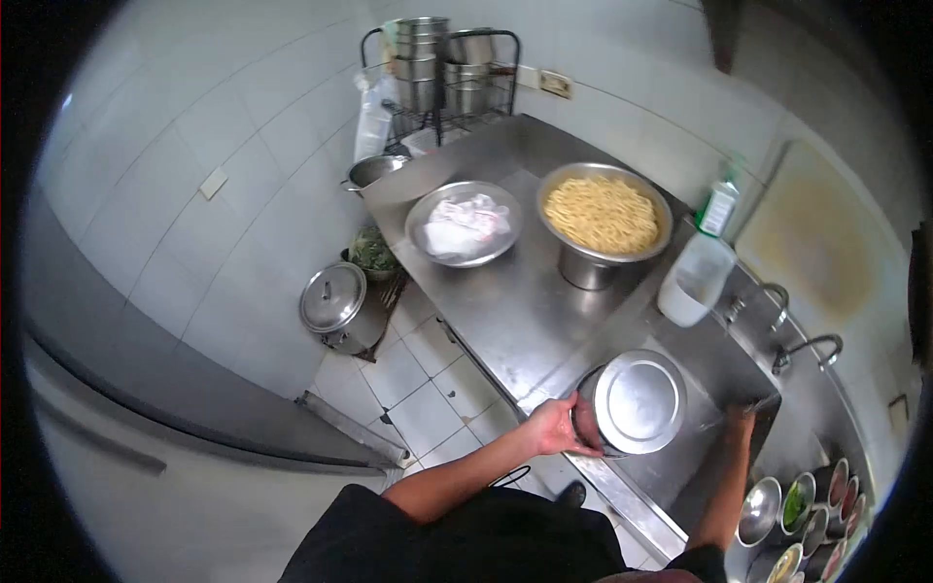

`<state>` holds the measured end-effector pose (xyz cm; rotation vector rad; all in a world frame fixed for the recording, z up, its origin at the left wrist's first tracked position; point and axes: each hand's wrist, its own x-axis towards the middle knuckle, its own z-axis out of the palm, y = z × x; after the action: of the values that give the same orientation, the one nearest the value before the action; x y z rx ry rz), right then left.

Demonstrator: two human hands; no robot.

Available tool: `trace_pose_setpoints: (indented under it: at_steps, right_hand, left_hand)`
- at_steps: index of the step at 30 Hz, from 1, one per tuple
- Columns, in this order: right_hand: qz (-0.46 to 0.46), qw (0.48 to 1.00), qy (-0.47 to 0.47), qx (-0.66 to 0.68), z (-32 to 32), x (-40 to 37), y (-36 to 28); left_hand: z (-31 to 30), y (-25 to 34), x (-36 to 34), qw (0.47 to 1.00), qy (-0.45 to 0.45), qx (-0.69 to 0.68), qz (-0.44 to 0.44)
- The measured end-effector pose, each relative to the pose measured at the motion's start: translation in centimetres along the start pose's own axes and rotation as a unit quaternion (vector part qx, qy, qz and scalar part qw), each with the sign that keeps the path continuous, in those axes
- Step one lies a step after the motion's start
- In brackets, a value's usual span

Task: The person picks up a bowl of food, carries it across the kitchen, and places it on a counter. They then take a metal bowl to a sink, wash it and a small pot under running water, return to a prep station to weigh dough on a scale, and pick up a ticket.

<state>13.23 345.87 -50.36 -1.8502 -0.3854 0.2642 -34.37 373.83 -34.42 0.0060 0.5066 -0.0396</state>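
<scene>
My left hand (556, 428) grips the side of a round stainless steel pot (639, 401) over the near edge of the sink. The pot is tilted, and a flat, ringed round face that looks like its base points up at me. My right hand (742, 416) reaches down into the sink (695, 486), close to its back wall and below the tap (812, 352). Its fingers are small and blurred, so I cannot make out whether they hold anything.
A bowl of noodles (603, 216) rests on a metal pot; left of it sits a bowl with a white plastic bag (468, 225). A plastic container (697, 280) and green bottle (719, 204) stand behind the sink. Several ingredient tins (799, 500) line the right. A lidded pot (340, 309) is on the floor.
</scene>
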Motion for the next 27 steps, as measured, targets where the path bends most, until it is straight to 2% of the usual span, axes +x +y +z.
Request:
trace_pose_setpoints:
  at_steps: [2, 3, 4, 5, 6, 7, 8, 10, 12, 13, 14, 16, 17, 19, 20, 21, 23, 24, 27]
  right_hand:
    - [0.075, 0.988, -0.039, 0.129, 2.5, -7.2, -2.0]
    - [0.115, 0.974, -0.051, 0.19, 3.7, -10.9, -2.9]
    - [0.142, 0.99, -0.008, 0.001, 5.1, -13.8, -4.2]
    - [0.165, 0.968, 0.037, -0.187, 5.9, -16.3, -4.2]
    - [0.096, 0.972, 0.063, -0.206, 6.2, -18.4, -3.4]
    - [0.026, 0.97, 0.092, -0.224, 6.6, -20.0, -2.9]
    - [0.032, 0.969, 0.114, -0.217, 7.4, -21.8, -4.0]
    - [0.06, 0.967, 0.157, -0.189, 8.6, -24.3, -5.9]
    - [0.104, 0.965, 0.188, -0.151, 9.4, -24.9, -6.9]
    - [0.128, 0.96, 0.196, -0.153, 9.8, -24.5, -7.5]
    - [0.111, 0.961, 0.18, -0.177, 10.4, -24.1, -9.1]
    - [0.075, 0.96, 0.141, -0.23, 11.5, -22.5, -13.2]
    - [0.052, 0.96, 0.138, -0.239, 12.5, -21.0, -14.1]
    - [0.008, 0.959, 0.132, -0.249, 14.8, -18.1, -15.6]
    - [0.004, 0.967, 0.079, -0.243, 16.5, -16.8, -17.1]
    - [0.001, 0.971, 0.028, -0.238, 17.9, -16.0, -19.1]
    - [0.0, 0.973, -0.06, -0.224, 20.7, -14.6, -23.3]
    - [-0.002, 0.971, -0.075, -0.227, 22.0, -14.0, -25.1]
    - [0.002, 0.965, -0.103, -0.24, 24.7, -13.2, -29.5]
  left_hand:
    - [-1.6, 3.1, -3.2, 0.999, -0.026, -0.003, 0.027]
    - [-0.7, 4.4, -5.7, 0.998, -0.005, -0.001, 0.062]
    - [-0.7, 6.1, -7.4, 0.996, -0.022, 0.007, 0.088]
    - [-0.7, 7.7, -8.9, 0.993, -0.036, 0.016, 0.11]
    - [-0.2, 9.4, -10.3, 0.99, -0.051, 0.027, 0.132]
    - [1.2, 11.0, -11.9, 0.989, -0.025, 0.012, 0.147]
    - [0.7, 12.9, -12.2, 0.982, -0.094, 0.024, 0.165]
    - [3.7, 15.5, -14.2, 0.966, -0.091, 0.071, 0.232]
    - [4.7, 18.7, -13.4, 0.958, -0.131, 0.085, 0.238]
    - [5.7, 19.6, -13.0, 0.958, -0.118, 0.096, 0.242]
    - [7.5, 20.0, -13.1, 0.963, -0.089, 0.094, 0.238]
    - [7.3, 21.9, -11.4, 0.973, -0.132, 0.06, 0.178]
    - [6.7, 22.4, -10.7, 0.966, -0.158, 0.08, 0.188]
    - [6.4, 23.3, -11.4, 0.973, -0.123, 0.077, 0.182]
    - [6.8, 24.2, -12.0, 0.975, -0.107, 0.082, 0.177]
    - [7.6, 25.0, -12.8, 0.97, -0.029, 0.111, 0.215]
    - [7.2, 27.5, -13.1, 0.957, -0.009, 0.184, 0.225]
    - [7.8, 28.6, -13.7, 0.948, 0.001, 0.221, 0.228]
    - [10.7, 31.6, -14.6, 0.865, 0.052, 0.359, 0.346]
